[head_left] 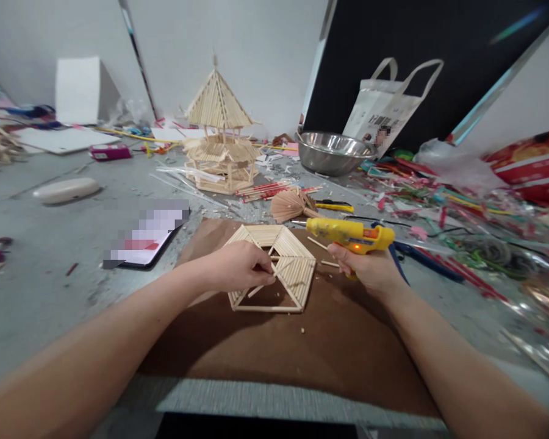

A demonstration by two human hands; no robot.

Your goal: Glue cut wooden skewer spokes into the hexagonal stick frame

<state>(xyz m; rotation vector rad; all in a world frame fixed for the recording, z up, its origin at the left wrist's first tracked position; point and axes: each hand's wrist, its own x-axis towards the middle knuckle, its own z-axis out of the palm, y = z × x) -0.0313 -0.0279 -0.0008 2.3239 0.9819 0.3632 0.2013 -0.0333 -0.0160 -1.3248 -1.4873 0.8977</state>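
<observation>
A hexagonal frame of pale wooden sticks (297, 277) lies on a brown sheet (265, 353); several of its sections are filled with sticks, and the front one is open. Over its left part, my left hand (244, 266) pinches a thin wooden stick (258, 289). My right hand (368, 268) is wrapped round a yellow glue gun (348, 233), its nozzle pointing left above the frame's right back side. An orange light glows on the gun. Two short sticks show beside my right fingers.
Behind stands a tiered stick pagoda (219, 131). A phone (149, 235) lies at the left, near a white oval case (66, 191). Further back are a metal bowl (336, 152) and a white bag (379, 113). Cutter, paper fan and blue-handled tool lie behind and right; scraps cover the right side.
</observation>
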